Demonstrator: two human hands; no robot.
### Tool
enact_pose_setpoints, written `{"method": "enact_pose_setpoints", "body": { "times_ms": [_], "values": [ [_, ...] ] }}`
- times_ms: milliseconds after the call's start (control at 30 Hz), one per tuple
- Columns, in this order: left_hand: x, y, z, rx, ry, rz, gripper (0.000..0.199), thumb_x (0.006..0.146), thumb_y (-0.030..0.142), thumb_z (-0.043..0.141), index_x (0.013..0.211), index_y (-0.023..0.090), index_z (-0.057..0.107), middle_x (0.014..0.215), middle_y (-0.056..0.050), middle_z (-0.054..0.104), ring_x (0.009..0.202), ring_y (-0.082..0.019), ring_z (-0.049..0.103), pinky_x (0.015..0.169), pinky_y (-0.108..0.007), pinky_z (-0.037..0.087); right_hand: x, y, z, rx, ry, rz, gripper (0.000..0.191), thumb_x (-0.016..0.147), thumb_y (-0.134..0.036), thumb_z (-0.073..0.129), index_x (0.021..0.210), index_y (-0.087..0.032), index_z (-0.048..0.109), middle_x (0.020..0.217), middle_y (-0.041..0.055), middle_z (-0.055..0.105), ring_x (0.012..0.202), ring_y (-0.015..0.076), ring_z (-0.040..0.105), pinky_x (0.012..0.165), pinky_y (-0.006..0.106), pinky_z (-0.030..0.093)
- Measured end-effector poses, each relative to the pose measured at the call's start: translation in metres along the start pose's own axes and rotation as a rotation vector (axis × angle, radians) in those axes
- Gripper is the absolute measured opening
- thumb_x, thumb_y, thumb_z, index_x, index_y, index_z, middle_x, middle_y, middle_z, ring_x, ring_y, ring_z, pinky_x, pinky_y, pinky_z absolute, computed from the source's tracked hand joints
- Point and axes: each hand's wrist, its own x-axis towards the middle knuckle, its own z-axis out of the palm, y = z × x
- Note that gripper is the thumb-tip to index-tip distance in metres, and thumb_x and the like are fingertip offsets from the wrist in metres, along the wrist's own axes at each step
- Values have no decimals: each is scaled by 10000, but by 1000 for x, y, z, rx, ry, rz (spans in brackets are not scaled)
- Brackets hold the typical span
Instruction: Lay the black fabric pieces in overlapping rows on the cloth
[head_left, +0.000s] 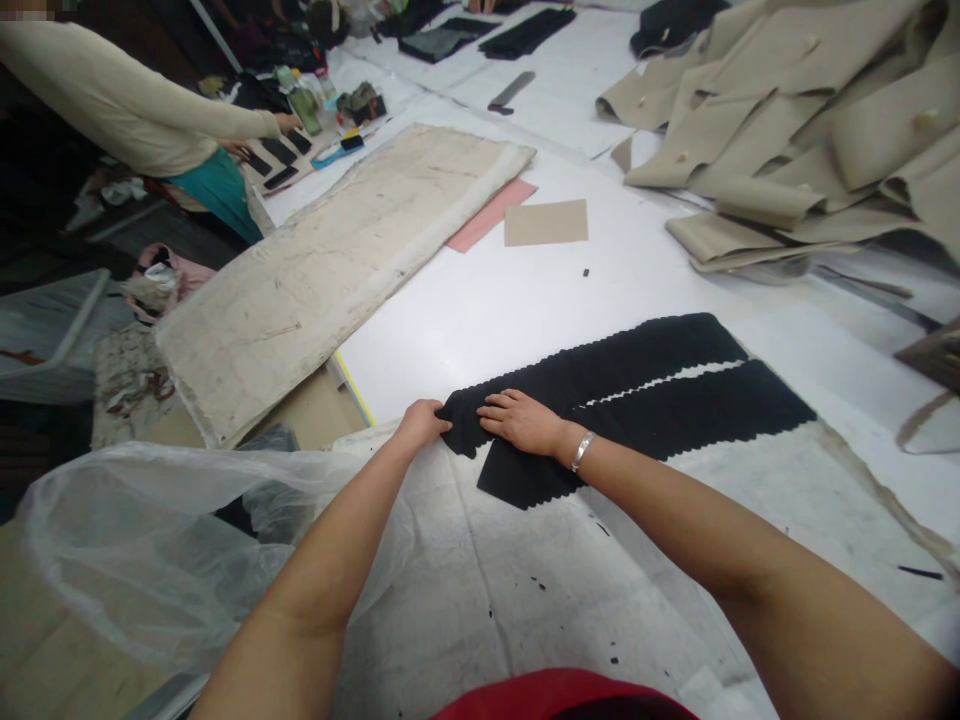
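Observation:
Two long black fabric strips with scalloped edges lie side by side on the white-covered table. My left hand [425, 424] pinches the left end of the far black strip [622, 358], whose edge there is rumpled. My right hand [525, 420], with a silver band at its wrist, rests flat on that same strip near its left end, fingers stretched out. Nearer to me is the second black strip [697, 410], its left end showing below my right hand. A thin jagged white gap runs between the two toward the right.
A long beige padded board [337, 270] lies at the left. Beyond the strips are a tan rectangle [546, 222] and a pink sheet [491, 217]. Tan pieces [787, 120] are heaped at the right. Clear plastic [172, 550] bunches at the near left. Another person's sleeve [142, 100] shows far left.

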Motion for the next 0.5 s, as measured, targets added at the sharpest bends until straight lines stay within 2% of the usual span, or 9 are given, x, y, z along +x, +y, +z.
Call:
{"method": "enact_pose_setpoints", "body": {
  "times_ms": [500],
  "values": [
    [-6, 12, -7, 71, 8, -9, 132, 645, 239, 634, 753, 164, 647, 705, -18, 632, 693, -161, 562, 610, -236, 377, 0, -2, 1, 26, 39, 19, 312, 873, -179, 392, 1124, -179, 577, 1184, 87, 576, 1133, 239, 441, 884, 393, 325]
  ]
}}
